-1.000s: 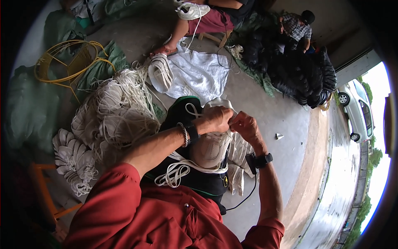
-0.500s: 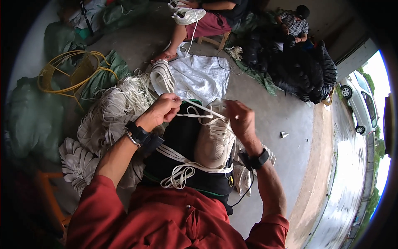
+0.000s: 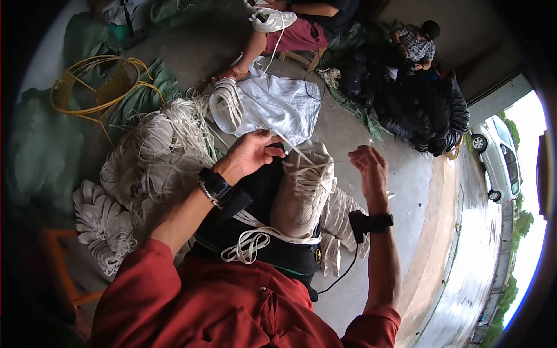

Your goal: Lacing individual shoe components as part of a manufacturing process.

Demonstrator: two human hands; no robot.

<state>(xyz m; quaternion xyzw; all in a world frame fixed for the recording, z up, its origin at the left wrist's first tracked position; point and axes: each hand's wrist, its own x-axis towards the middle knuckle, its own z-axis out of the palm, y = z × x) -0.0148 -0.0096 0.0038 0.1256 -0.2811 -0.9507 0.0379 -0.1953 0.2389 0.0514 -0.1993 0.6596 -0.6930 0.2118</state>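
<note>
A white lace-up sneaker [image 3: 299, 200] rests on the dark cloth across my lap, its toe pointing toward me. My left hand [image 3: 252, 155] is beside its upper left, thumb and forefinger closed on a white shoelace [image 3: 295, 149] that runs straight to the shoe's upper eyelets. The other fingers of that hand are loosely bent. To the right of the sneaker, my right hand [image 3: 371, 171] is raised away from it, fingers stretched and nothing visible in them. Loose white laces [image 3: 249, 243] lie looped below the toe.
A large heap of white shoes and laces [image 3: 162, 151] lies at left, beside a yellow round-framed chair [image 3: 104, 87]. A white sheet [image 3: 278, 104] covers floor ahead, near a seated person holding a shoe. Another person sits by black shoes [image 3: 400, 110]. A car [image 3: 499, 153] stands outside.
My right hand has moved right, away from the sneaker and lace. My left hand has shifted right, closer to the shoe. The view has turned slightly.
</note>
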